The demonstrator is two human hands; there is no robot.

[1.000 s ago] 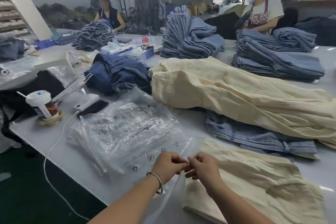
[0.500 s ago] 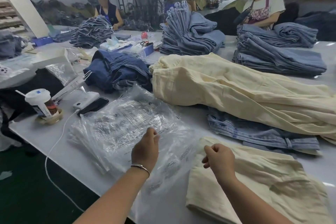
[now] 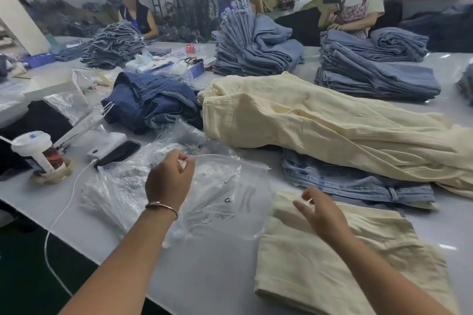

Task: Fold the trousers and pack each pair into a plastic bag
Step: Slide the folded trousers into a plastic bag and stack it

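Pinching a plastic bag open, the left hand is lifting it over a white table. The right hand, fingers loose, is resting on folded cream trousers amid warehouse denim stacks.

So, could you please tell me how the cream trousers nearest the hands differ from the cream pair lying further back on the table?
The near cream trousers are folded into a flat, compact rectangle; the far cream trousers lie unfolded at full length. The near pair rests directly on the white table, under the right hand; the far pair is draped over blue jeans, untouched. Both are the same pale cream fabric and unbagged.
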